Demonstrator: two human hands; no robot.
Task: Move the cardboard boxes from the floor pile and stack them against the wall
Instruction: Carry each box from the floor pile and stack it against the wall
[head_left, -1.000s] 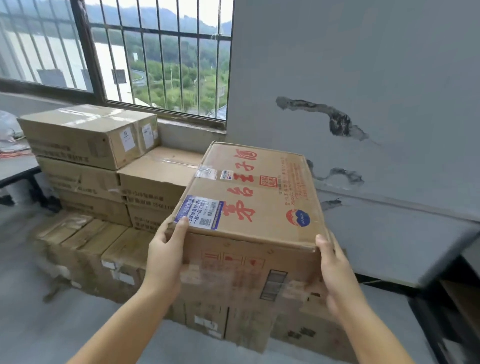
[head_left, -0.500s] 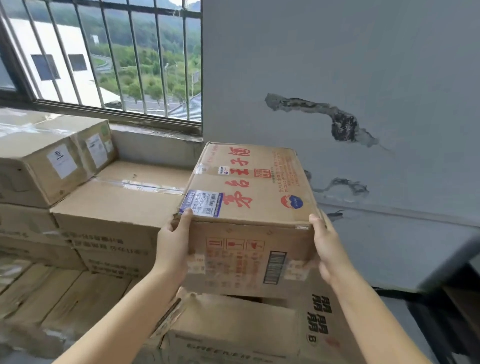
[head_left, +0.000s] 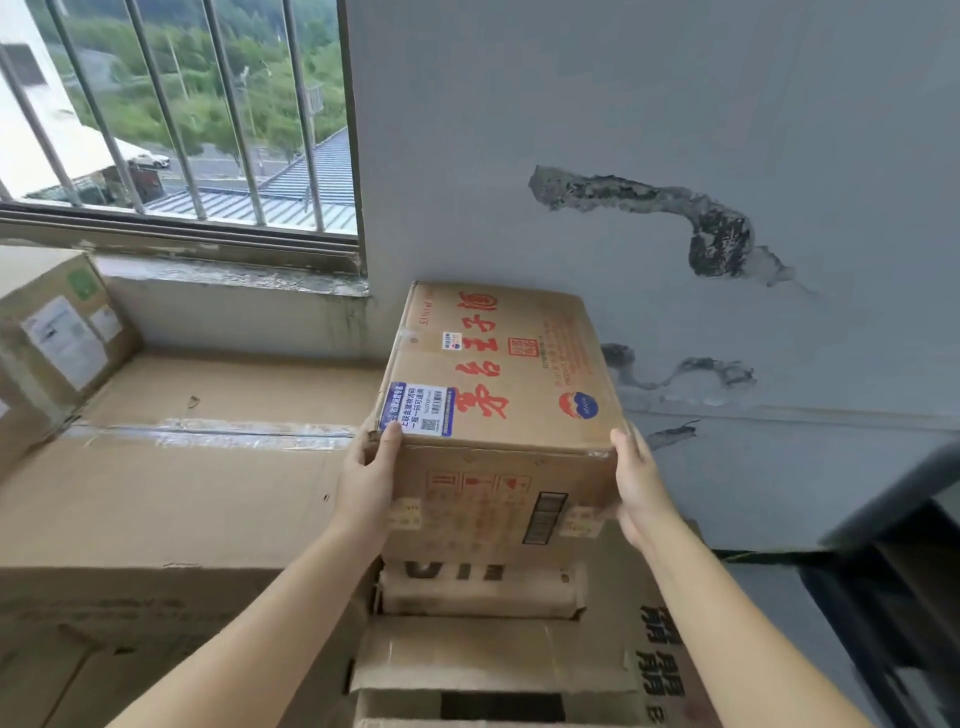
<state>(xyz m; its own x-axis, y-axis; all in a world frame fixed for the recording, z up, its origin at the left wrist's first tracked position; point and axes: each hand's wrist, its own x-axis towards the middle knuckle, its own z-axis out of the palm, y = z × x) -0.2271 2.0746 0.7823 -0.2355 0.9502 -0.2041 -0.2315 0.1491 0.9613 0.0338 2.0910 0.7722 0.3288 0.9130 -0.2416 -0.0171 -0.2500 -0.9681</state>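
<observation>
Red-lettered cardboard box (head_left: 498, 395) sits between left hand (head_left: 371, 480) and right hand (head_left: 641, 486), both gripping its sides.

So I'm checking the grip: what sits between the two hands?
In the head view, only the red-lettered cardboard box lies between the left hand and the right hand, which grip its near corners.

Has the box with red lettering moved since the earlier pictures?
Yes. The box with red lettering, gripped by the left hand and right hand, has gone forward toward the cracked wall, its far edge now close to it.
</observation>
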